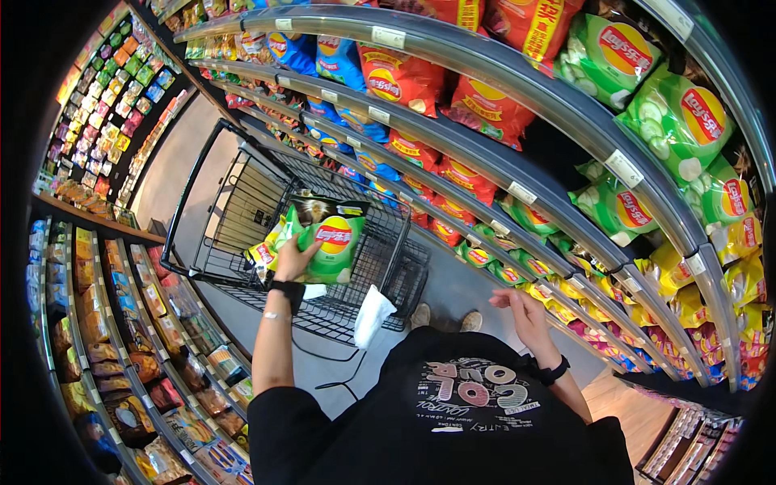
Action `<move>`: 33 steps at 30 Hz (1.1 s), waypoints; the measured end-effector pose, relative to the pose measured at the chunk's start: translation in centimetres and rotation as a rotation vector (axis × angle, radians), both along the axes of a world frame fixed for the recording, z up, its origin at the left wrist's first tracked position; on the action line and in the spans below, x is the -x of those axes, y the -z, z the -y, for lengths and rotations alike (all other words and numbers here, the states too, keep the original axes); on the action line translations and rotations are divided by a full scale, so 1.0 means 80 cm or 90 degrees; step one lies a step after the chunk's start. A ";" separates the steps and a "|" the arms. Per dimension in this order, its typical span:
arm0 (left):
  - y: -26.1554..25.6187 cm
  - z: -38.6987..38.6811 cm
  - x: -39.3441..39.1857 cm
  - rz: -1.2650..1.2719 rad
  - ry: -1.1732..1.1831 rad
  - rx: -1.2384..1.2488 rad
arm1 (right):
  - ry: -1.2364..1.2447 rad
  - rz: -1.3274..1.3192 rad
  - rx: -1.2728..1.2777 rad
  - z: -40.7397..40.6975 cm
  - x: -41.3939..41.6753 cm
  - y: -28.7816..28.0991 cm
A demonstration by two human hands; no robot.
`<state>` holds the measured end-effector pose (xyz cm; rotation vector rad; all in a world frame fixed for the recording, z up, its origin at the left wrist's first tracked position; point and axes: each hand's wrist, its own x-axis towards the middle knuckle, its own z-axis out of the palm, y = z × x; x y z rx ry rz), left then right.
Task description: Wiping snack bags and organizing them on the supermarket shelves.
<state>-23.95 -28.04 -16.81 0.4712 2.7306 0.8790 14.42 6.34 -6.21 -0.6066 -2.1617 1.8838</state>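
Observation:
My left hand (293, 259) grips the left side of a green bag of Lay's potato chips (333, 260) above the basket of a black wire shopping cart (397, 233). A yellow Lay's bag (263, 254) shows partly behind that hand, and dark packaging (315, 209) lies beyond the green bag. To the right, my right hand (526, 312) hovers off the cart with loosely bent fingers and nothing in it. Over the cart's near edge hangs a white cloth or paper (374, 309).
A curved, tiered snack shelf (545, 91) with red, blue, green and yellow chip bags runs close along the right. Another packed shelf (145, 339) bounds the left. My shoes (471, 321) stand on the grey floor (445, 291) beside the cart.

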 end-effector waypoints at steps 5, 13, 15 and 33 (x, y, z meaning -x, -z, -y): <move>-0.143 -0.005 -0.055 -0.057 0.010 -0.159 | -0.016 -0.024 0.007 -0.030 0.004 -0.005; -0.254 -0.165 -0.148 0.100 0.115 -0.294 | -0.015 -0.131 -0.072 -0.104 0.021 -0.032; -0.242 -0.229 -0.163 0.098 0.205 -0.301 | 0.017 -0.129 -0.082 -0.120 0.023 -0.039; -0.199 -0.565 -0.149 0.236 0.352 -0.446 | 0.159 -0.108 -0.254 -0.209 0.007 -0.023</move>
